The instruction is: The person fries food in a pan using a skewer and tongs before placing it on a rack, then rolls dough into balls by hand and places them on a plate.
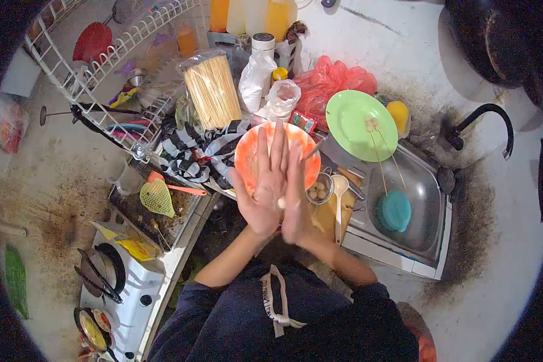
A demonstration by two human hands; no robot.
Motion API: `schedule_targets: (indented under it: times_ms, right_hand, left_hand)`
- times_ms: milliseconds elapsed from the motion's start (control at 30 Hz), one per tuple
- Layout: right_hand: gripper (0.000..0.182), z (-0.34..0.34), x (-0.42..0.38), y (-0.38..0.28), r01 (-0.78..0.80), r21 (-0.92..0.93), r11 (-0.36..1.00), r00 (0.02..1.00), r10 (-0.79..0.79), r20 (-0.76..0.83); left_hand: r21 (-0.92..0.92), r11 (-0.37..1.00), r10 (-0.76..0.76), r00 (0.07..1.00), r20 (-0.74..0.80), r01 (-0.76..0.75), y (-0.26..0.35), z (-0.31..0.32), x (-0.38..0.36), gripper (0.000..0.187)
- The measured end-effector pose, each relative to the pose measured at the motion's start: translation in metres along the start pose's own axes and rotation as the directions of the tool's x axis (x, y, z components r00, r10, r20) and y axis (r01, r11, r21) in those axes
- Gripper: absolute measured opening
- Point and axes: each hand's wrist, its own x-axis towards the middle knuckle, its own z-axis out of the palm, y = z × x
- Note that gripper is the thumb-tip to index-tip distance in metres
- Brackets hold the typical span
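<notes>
My left hand point(261, 196) is raised with its palm showing and its fingers stretched out. Against it stands my right hand point(294, 196), edge-on, fingers straight. A small pale ball, like dough point(282, 203), is pressed between the two palms. Behind the hands lies an orange and white plate point(245, 158), partly covered by them. To the right, a small strainer point(329, 194) holds several similar balls, and a cream spoon point(339, 208) rests on a wooden board point(324, 218). On the green plate point(350, 117) lie skewers with pale balls at their tips, the sticks reaching over the sink.
A steel sink point(425, 211) with a turquoise bowl point(394, 211) and black faucet point(482, 111) is at right. A pack of skewers point(212, 90), red plastic bag point(335, 84) and dish rack point(90, 99) stand behind. A gas stove point(136, 289) with pans is at lower left.
</notes>
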Motion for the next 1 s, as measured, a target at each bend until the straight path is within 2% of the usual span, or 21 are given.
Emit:
schedule_targets:
  times_ms: [67,100,167,233,300,333,367,433,500,567,600,633,700,733,767,800,833,867,900,967,1000]
  right_hand:
    - [0.074,-0.015,0.019,-0.005,-0.128,0.057,0.99,0.981,0.135,-0.142]
    - [0.074,-0.014,0.019,-0.006,-0.127,0.055,0.99,0.981,0.134,-0.142]
    - [0.072,-0.009,0.017,-0.011,-0.095,0.081,0.992,0.979,0.108,-0.171]
    - [0.072,-0.001,0.019,-0.017,-0.085,0.093,0.992,0.977,0.101,-0.188]
    - [0.069,0.006,0.025,-0.023,0.204,-0.004,0.979,0.949,-0.198,-0.244]
    - [0.065,0.004,0.003,-0.019,0.096,0.123,0.988,0.995,-0.092,-0.038]
    - [0.065,0.005,-0.003,-0.008,0.099,0.125,0.987,0.995,-0.095,-0.037]
    - [0.064,0.002,0.005,-0.006,-0.164,0.097,0.982,0.981,0.172,-0.088]
    - [0.068,-0.004,0.015,-0.002,-0.22,0.154,0.963,0.963,0.239,-0.123]
    - [0.07,-0.004,0.016,0.005,-0.04,-0.214,0.976,0.98,-0.003,-0.197]
    - [0.071,-0.002,0.016,-0.008,-0.266,0.049,0.963,0.948,0.271,-0.165]
    - [0.071,0.006,0.015,-0.008,-0.267,0.049,0.962,0.948,0.271,-0.167]
    - [0.071,0.022,0.015,-0.007,-0.122,-0.212,0.97,0.96,0.061,-0.274]
    - [0.07,0.009,0.023,-0.014,0.206,-0.211,0.956,0.927,-0.26,-0.271]
    - [0.07,0.007,0.015,-0.011,0.208,-0.209,0.956,0.926,-0.261,-0.271]
    - [0.071,0.008,0.002,-0.007,0.019,-0.052,0.998,0.984,-0.028,-0.177]
    - [0.071,0.008,-0.005,-0.003,-0.19,0.083,0.978,0.98,0.195,-0.046]
    - [0.071,0.003,-0.001,0.007,-0.218,-0.026,0.976,0.973,0.215,-0.083]
    - [0.071,-0.003,0.005,0.011,-0.22,-0.027,0.975,0.972,0.217,-0.086]
    - [0.072,-0.016,0.019,0.008,-0.123,-0.185,0.975,0.962,0.071,-0.264]
    - [0.073,-0.015,0.026,-0.011,-0.187,-0.135,0.973,0.942,0.139,-0.304]
  left_hand:
    - [-0.103,0.995,0.029,0.993,0.115,-0.017,-0.01,-0.002,-0.008,0.079]
    - [-0.105,0.994,0.03,0.993,0.115,-0.017,-0.013,-0.001,-0.012,0.079]
    - [0.366,0.927,-0.104,0.994,0.046,0.08,-0.015,-0.001,-0.019,0.076]
    - [0.312,0.937,-0.156,0.987,-0.034,0.159,-0.014,-0.008,-0.018,0.073]
    - [0.161,0.985,-0.07,0.996,0.051,0.061,-0.011,-0.017,-0.003,0.07]
    - [0.174,0.985,0.018,1.0,-0.019,-0.014,-0.006,-0.01,0.002,0.074]
    - [0.175,0.984,0.021,1.0,-0.019,-0.017,-0.004,-0.005,0.005,0.074]
    - [0.077,0.977,0.189,0.975,0.118,-0.198,-0.003,0.0,0.007,0.076]
    - [0.07,0.986,0.139,0.977,0.164,-0.152,-0.009,-0.001,-0.004,0.077]
    - [0.43,0.902,-0.098,0.99,0.097,0.047,-0.016,0.001,-0.016,0.077]
    - [0.346,0.932,-0.141,0.987,0.075,0.107,-0.019,0.0,-0.019,0.077]
    - [0.346,0.932,-0.143,0.987,0.076,0.108,-0.02,-0.004,-0.017,0.077]
    - [0.174,0.979,-0.116,0.992,0.038,0.108,-0.017,-0.012,-0.009,0.077]
    - [0.087,0.991,-0.103,0.995,0.018,0.101,-0.015,-0.014,-0.004,0.077]
    - [0.089,0.991,-0.101,0.995,0.017,0.099,-0.013,-0.014,0.001,0.077]
    - [0.051,0.999,-0.012,0.997,0.075,0.009,-0.009,-0.011,0.005,0.077]
    - [0.008,0.997,0.077,0.989,0.128,-0.079,-0.006,-0.008,0.008,0.077]
    - [-0.041,0.999,0.031,0.99,0.137,-0.025,-0.006,-0.005,0.004,0.078]
    - [-0.041,0.999,0.027,0.99,0.137,-0.022,-0.008,-0.003,-0.002,0.078]
    - [0.257,0.952,-0.189,0.98,0.065,0.167,-0.015,-0.001,-0.016,0.078]
    - [0.15,0.961,-0.243,0.968,0.057,0.232,-0.03,-0.014,-0.021,0.078]
